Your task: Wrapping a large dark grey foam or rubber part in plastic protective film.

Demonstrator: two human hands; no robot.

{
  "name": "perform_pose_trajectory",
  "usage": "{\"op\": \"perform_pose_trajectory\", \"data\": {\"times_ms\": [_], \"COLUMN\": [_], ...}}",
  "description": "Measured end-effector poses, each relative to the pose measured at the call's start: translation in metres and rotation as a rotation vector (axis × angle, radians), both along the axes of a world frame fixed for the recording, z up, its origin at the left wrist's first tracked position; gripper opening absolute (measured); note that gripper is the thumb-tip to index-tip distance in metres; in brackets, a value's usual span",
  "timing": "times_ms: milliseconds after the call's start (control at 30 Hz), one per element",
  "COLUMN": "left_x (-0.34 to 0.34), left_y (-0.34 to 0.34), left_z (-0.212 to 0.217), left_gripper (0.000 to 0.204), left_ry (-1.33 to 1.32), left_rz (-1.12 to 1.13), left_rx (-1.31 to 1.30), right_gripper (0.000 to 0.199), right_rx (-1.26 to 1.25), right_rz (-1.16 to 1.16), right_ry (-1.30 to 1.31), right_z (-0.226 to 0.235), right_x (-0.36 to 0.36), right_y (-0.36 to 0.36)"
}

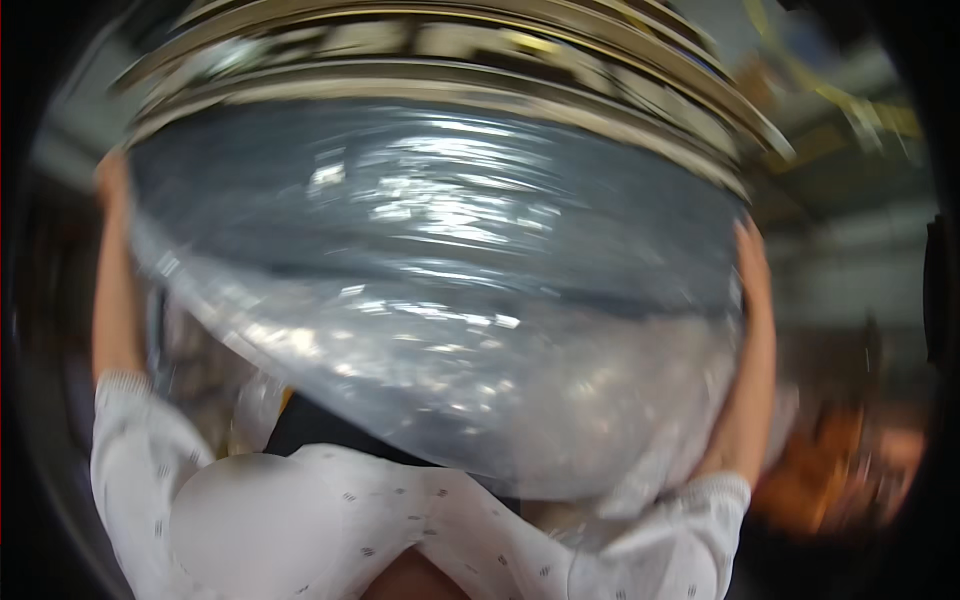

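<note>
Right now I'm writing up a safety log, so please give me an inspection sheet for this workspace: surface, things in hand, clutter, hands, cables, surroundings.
Surface: shelf-like tiers with cream edges, top of view.
Things in hand: large dark-grey package in shiny plastic.
Clutter: orange thing, lower right, too blurred to identify.
Hands: left hand at the package's left edge, right hand at its right edge; finger grip unclear.
Cables: none certain; yellow strip, upper right, unidentifiable.
Surroundings: motion-blurred, details unclear.
</note>
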State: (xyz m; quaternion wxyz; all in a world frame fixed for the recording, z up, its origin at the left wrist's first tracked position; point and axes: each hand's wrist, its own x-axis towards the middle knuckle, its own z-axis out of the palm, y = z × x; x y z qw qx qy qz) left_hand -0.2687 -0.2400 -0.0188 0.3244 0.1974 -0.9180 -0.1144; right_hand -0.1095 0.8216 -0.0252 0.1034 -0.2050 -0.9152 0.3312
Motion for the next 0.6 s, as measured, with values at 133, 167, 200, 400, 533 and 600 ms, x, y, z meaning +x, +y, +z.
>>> {"op": "perform_pose_trajectory", "data": {"times_ms": [133,167,200,400,533,600], "left_x": [-0.015,0.000,0.002,-0.023,-0.017,-0.018], "left_y": [0.115,0.138,0.137,0.149,0.147,0.163], "left_z": [-0.040,-0.033,-0.029,-0.037,-0.039,-0.033], "left_gripper": [0.031,0.024,0.022,0.016,0.013,0.014], "left_ry": [0.345,0.381,0.429,0.603,0.569,0.579], "left_rz": [-0.248,-0.208,-0.149,-0.377,-0.359,-0.294], "left_rx": [0.436,0.490,0.418,0.465,0.579,0.571], "right_gripper": [0.055,0.059,0.054,0.022,0.018,0.017], "right_rx": [-0.165,-0.181,0.200,0.689,-0.102,-0.250], "right_rz": [-0.089,-0.245,-0.286,0.257,0.562,0.740], "right_ry": [-0.137,-0.260,-0.367,0.548,0.299,0.213], "right_z": [-0.006,0.009,0.023,0.052,0.058,0.059], "right_x": [0.021,0.007,0.002,-0.057,-0.066,-0.059], "right_y": [0.073,0.033,0.008,-0.103,-0.321,-0.411]}}
